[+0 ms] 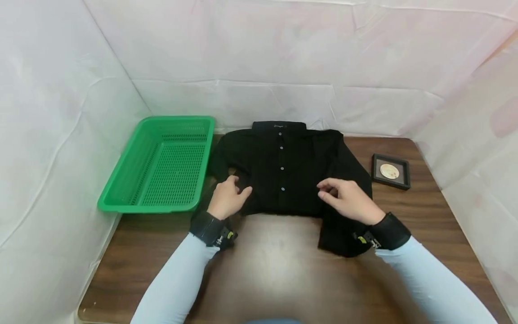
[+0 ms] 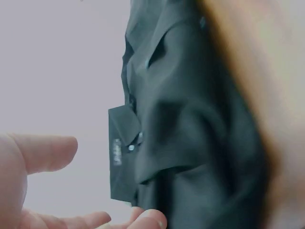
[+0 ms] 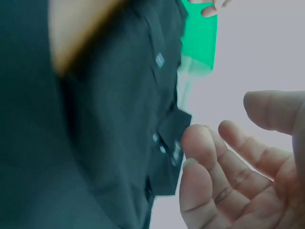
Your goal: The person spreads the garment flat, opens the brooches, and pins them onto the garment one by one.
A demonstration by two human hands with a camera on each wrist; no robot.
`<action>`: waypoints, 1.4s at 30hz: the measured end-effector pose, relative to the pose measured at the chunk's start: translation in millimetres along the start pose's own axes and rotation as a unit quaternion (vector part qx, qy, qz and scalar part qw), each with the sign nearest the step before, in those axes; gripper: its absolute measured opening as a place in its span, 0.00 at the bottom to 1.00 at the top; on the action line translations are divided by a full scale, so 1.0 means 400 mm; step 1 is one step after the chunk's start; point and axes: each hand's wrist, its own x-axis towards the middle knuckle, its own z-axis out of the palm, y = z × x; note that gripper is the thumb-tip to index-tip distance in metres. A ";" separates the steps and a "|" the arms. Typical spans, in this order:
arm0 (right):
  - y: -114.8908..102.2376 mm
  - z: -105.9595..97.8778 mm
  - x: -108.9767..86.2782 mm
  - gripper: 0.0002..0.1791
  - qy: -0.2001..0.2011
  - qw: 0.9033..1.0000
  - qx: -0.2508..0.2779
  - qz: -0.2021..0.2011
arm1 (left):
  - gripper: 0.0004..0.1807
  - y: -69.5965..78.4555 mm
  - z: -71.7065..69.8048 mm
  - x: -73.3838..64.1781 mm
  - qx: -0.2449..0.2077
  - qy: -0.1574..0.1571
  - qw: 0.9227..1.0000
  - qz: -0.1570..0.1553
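A black button-up shirt lies front up on the table, its collar toward the back wall and light buttons down the middle. Near the shirt's left side is my left hand, thumb and fingers spread apart with nothing between them. My right hand is over the shirt's right side, fingers loosely bent and holding nothing. The shirt's right sleeve reaches toward the front, partly under the right wrist. In the right wrist view, the right hand's fingertips appear near the shirt's collar; contact cannot be told.
A green plastic basket with slotted sides stands left of the shirt. To the right lies a small dark frame with a round gold-coloured disc. White sheeting covers the walls around the wooden table.
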 end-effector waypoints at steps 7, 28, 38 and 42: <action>-0.021 0.089 -0.070 0.11 -0.008 1.000 0.002 0.016 | 0.35 -0.057 0.028 -0.067 -0.058 0.020 0.997 -0.048; -0.013 0.170 -0.130 0.14 -0.015 0.977 -0.149 0.151 | 0.37 -0.125 0.109 -0.075 0.037 0.069 0.996 -0.040; 0.039 0.096 -0.139 0.20 -0.029 0.951 -0.162 0.262 | 0.26 -0.144 0.111 -0.067 0.030 0.080 0.995 -0.051; 0.061 0.073 -0.143 0.22 -0.058 0.942 -0.149 0.295 | 0.25 -0.149 0.110 -0.060 0.029 0.081 0.995 -0.049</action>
